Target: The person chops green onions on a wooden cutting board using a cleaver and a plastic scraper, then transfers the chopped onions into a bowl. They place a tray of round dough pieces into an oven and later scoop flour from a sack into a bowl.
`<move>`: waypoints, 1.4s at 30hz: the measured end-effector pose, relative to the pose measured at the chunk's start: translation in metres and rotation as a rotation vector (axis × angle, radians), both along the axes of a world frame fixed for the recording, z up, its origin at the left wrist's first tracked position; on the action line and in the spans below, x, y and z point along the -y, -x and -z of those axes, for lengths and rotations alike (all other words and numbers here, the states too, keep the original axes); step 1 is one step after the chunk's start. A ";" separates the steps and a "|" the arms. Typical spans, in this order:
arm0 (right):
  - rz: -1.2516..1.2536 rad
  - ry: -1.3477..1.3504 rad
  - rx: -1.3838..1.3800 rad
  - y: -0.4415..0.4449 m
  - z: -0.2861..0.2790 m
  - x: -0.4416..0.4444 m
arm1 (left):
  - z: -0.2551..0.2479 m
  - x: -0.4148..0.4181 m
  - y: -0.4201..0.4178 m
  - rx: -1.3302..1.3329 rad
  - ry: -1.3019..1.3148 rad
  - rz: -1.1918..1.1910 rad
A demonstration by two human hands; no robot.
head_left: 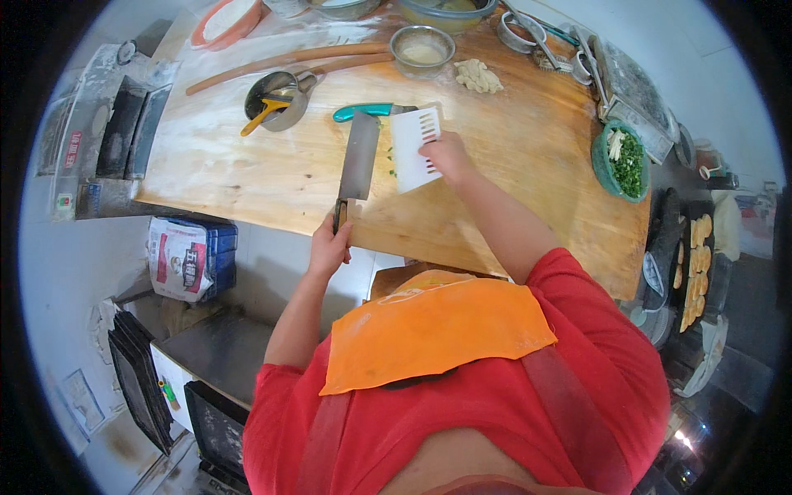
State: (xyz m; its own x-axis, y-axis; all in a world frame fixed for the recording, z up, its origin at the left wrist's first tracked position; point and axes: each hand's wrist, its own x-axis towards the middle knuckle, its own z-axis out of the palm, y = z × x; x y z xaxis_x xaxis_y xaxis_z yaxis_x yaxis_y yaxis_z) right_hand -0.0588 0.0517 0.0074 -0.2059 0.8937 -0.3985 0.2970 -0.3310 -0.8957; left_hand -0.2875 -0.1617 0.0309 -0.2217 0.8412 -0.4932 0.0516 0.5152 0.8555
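My left hand (pixel 330 246) grips the handle of a cleaver (pixel 359 158), whose broad blade points away from me over the wooden worktable (pixel 272 179). My right hand (pixel 448 156) holds a white plastic dough scraper (pixel 413 151) with a row of slots, just right of the blade. Small green bits lie between scraper and blade. Beyond them rests a knife-like tool with a teal handle (pixel 362 112), its far end partly behind the scraper. A green bowl of chopped green onion (pixel 630 164) with a pale lump in it stands at the table's right edge.
A metal pot (pixel 291 117) with a yellow-handled brush (pixel 263 117), long wooden rolling pins (pixel 260 71), a metal bowl (pixel 422 52) and a dough lump (pixel 477 76) are farther back. A flour basin (pixel 227 25) stands back left. Browned flat pieces (pixel 698 272) lie on a tray at right.
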 end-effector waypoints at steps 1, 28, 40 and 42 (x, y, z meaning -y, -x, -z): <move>0.027 0.050 -0.092 0.013 -0.012 0.005 | -0.001 -0.001 -0.001 -0.003 0.000 0.005; 0.697 -0.317 -0.478 -0.297 -0.118 0.046 | -0.094 -0.091 -0.298 0.133 -0.301 0.503; 0.685 -0.540 0.472 -0.515 -0.122 -0.037 | -0.100 -0.155 -0.477 -0.231 -0.446 0.600; 0.690 -0.516 0.290 -0.515 -0.124 -0.032 | -0.111 -0.144 -0.490 -0.212 -0.453 0.562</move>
